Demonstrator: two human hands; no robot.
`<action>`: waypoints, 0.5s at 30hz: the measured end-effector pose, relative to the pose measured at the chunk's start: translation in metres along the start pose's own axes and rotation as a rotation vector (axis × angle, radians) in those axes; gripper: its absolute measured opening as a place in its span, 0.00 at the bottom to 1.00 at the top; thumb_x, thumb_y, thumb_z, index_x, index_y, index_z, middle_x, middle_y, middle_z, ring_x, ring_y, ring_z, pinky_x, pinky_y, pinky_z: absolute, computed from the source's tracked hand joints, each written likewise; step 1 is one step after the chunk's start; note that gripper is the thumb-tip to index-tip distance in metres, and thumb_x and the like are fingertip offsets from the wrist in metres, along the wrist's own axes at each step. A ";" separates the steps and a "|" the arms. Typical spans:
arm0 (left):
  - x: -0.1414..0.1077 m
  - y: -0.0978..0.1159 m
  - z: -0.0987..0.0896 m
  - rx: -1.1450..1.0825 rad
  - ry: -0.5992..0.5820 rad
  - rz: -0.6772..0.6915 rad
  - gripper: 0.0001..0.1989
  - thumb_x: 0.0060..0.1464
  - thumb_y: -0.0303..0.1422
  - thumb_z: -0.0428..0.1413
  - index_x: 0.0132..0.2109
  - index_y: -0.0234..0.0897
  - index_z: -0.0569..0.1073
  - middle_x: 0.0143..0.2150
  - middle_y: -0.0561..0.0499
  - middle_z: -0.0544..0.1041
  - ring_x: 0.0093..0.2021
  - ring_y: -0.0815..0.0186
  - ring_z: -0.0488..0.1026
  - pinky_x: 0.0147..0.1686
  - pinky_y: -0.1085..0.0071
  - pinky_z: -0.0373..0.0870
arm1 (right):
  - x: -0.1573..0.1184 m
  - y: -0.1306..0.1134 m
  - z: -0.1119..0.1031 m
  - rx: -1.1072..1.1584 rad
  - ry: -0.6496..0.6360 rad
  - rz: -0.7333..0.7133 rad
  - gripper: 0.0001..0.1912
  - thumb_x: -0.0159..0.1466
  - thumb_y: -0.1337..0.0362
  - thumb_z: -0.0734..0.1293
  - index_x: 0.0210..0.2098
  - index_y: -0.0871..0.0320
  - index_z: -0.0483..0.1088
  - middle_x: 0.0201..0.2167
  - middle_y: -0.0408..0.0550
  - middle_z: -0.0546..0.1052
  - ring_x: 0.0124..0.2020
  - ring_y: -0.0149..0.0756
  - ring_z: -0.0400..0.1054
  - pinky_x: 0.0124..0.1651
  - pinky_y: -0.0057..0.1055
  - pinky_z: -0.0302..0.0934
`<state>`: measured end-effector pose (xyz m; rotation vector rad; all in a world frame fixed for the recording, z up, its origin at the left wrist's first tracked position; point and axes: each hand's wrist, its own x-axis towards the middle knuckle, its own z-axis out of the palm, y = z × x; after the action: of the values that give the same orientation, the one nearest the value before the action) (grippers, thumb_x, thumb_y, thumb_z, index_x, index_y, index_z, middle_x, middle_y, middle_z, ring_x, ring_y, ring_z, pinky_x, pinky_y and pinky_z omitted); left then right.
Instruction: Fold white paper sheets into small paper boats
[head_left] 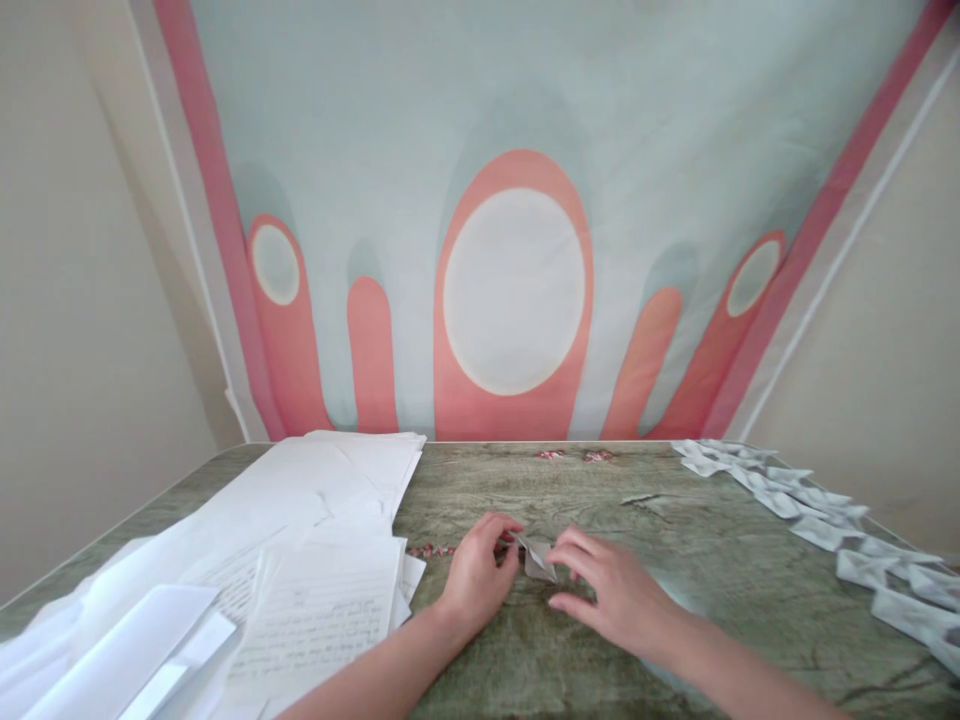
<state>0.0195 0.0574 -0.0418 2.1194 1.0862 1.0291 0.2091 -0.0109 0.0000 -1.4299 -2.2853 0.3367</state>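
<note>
A small piece of folded paper (538,562) is held just above the table, in the middle of the view. My left hand (481,562) pinches its left corner between thumb and fingers. To its right, my right hand (604,585) has its thumb spread away from its bent fingers. Those fingertips are at the paper's right edge; whether they touch it I cannot tell. Rows of small folded paper boats (817,533) run along the right side of the table.
Loose white sheets (300,480), some with handwriting (322,620), are piled on the left of the wood-patterned table (495,660). Folded paper strips (127,650) lie on top, nearest me. Small red-and-white patches (598,456) show near the back edge. A patterned backdrop (517,120) hangs behind.
</note>
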 end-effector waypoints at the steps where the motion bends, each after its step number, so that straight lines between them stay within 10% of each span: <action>1: 0.000 -0.001 0.001 0.015 -0.004 -0.011 0.12 0.49 0.23 0.49 0.41 0.37 0.71 0.37 0.50 0.73 0.36 0.67 0.70 0.37 0.73 0.67 | 0.000 0.001 0.005 -0.055 0.007 -0.002 0.11 0.57 0.65 0.67 0.40 0.54 0.68 0.38 0.45 0.70 0.34 0.36 0.66 0.39 0.32 0.58; 15: 0.003 0.017 -0.013 0.241 -0.259 -0.009 0.09 0.49 0.26 0.50 0.37 0.37 0.73 0.37 0.49 0.74 0.38 0.63 0.71 0.39 0.71 0.66 | -0.023 0.038 0.004 0.032 0.117 0.055 0.13 0.66 0.64 0.56 0.38 0.53 0.71 0.34 0.45 0.74 0.35 0.33 0.69 0.40 0.28 0.60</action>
<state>0.0172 0.0525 -0.0211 2.3555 1.1348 0.6205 0.2458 -0.0151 -0.0247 -1.4588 -2.1417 0.2964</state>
